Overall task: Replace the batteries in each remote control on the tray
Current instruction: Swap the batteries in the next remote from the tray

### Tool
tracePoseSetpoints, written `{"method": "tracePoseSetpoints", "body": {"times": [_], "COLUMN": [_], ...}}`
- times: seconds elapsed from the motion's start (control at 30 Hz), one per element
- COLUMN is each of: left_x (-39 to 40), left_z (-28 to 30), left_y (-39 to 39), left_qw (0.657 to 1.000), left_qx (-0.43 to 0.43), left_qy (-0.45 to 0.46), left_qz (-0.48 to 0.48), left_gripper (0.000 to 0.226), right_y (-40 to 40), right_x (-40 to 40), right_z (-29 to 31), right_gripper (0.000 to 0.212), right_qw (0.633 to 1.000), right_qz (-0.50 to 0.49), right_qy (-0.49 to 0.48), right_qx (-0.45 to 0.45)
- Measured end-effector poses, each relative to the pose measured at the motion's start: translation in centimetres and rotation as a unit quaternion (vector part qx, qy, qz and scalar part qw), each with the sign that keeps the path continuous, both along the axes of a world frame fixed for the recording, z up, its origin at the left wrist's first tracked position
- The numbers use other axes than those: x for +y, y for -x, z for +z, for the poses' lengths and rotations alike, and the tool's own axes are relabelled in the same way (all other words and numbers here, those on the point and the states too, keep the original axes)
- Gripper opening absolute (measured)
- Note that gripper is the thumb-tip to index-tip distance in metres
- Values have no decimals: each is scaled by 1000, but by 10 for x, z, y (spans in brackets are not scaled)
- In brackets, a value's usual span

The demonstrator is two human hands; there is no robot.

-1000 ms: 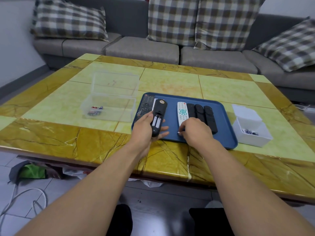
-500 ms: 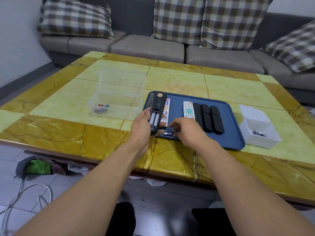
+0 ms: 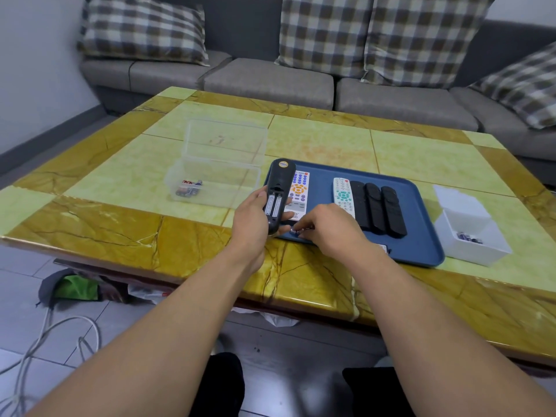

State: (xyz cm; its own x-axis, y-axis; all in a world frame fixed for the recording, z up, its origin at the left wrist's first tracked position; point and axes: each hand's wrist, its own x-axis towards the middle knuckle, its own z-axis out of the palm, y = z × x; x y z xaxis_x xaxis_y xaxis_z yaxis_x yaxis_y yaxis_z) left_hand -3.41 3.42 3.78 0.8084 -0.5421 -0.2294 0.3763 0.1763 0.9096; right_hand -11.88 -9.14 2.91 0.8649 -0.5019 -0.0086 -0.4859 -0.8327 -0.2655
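Observation:
My left hand (image 3: 252,219) grips a black remote (image 3: 278,191) back side up, its battery bay uncovered with two cells showing, above the left end of the blue tray (image 3: 421,251). My right hand (image 3: 326,228) pinches a small battery (image 3: 296,233) at the tray's front edge, just right of that remote. On the tray lie a white remote with coloured buttons (image 3: 299,192), a white remote with teal buttons (image 3: 343,194) and three black remotes (image 3: 377,209) side by side.
A clear lidded box (image 3: 219,164) holding several batteries (image 3: 189,188) stands left of the tray. A white box (image 3: 469,228) with a few batteries (image 3: 469,237) stands to the right. Beyond the yellow marble table (image 3: 120,230) is a grey sofa (image 3: 270,82).
My right hand has shifted left along the tray's front edge and now pinches a battery close to the black remote. The left hand keeps holding the remote.

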Motion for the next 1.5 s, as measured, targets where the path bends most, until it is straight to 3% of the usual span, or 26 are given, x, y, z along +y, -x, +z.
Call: {"method": "tracePoseSetpoints", "body": {"times": [0.23, 0.33, 0.43, 0.53, 0.63, 0.77, 0.87, 0.93, 1.03, 1.2, 1.3, 1.37, 1.4, 1.5], "left_x": [9, 16, 26, 34, 41, 50, 57, 62, 66, 65, 61, 56, 54, 44], "left_z": [4, 6, 4, 0, 0, 2, 1, -2, -6, -6, -5, -4, -3, 0], "left_y": [-9, -18, -30, -42, -53, -66, -74, -78, -84, -85, -81, -75, -72, -59], "left_qw": [999, 997, 993, 982, 963, 936, 923, 918, 914, 919, 927, 935, 939, 954], "left_qx": [9, 15, 22, 39, 48, 54, 64, 67, 69, 62, 60, 58, 55, 39], "left_qy": [19, 31, 38, 42, 53, 64, 65, 58, 53, 44, 42, 41, 41, 34], "left_qz": [39, 70, 111, 178, 259, 343, 375, 387, 397, 386, 369, 348, 338, 294], "left_gripper": [30, 32, 34, 34, 34, 33, 31, 31, 29, 31, 31, 32, 32, 33], "right_y": [-6, -8, -18, -42, -82, -152, -194, -212, -225, -231, -229, -222, -217, -195], "right_x": [6, 10, 15, 27, 39, 55, 62, 63, 64, 68, 57, 49, 45, 29], "right_z": [5, 10, 22, 39, 53, 53, 42, 36, 32, 31, 30, 32, 33, 42], "right_gripper": [41, 48, 42, 26, 22, 23, 25, 24, 5, 19, 29, 13, 6, 22], "right_qw": [994, 996, 996, 974, 945, 942, 962, 965, 967, 975, 954, 944, 943, 952], "right_qz": [38, 39, 30, 5, -13, -18, -18, -28, -69, -69, -75, -84, -84, -83], "right_qy": [71, 76, -4, -123, -231, -290, -262, -257, -247, -211, -289, -314, -314, -259], "right_qx": [69, 36, -79, -191, -233, -170, -79, -39, -8, 25, -17, -58, -77, -139]}}
